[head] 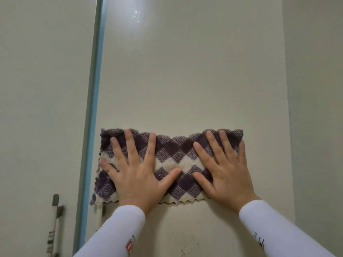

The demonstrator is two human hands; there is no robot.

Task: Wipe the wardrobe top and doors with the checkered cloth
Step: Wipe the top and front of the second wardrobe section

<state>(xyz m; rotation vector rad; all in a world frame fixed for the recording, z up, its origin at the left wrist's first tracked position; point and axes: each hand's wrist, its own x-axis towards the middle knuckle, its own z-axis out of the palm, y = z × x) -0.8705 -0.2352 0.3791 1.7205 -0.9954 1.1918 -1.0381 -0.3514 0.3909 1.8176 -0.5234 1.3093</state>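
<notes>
Checkered cloth [174, 164] pinned flat to wardrobe door [185, 80] near its left edge; left hand [137, 175], right hand [226, 173], fingers splayed wide. Upper door apparently unwiped.

cloth [172, 164] flat on door [185, 80] | left hand [137, 175] on cloth's left | right hand [226, 173] on its right

Blue-green strip [94, 89] seen just left of the fingers [130, 145], grey bar handle [55, 202] mounted below-left of them, glare patch [136, 15] cast well above, pale wall [315, 89] seen far right.
</notes>
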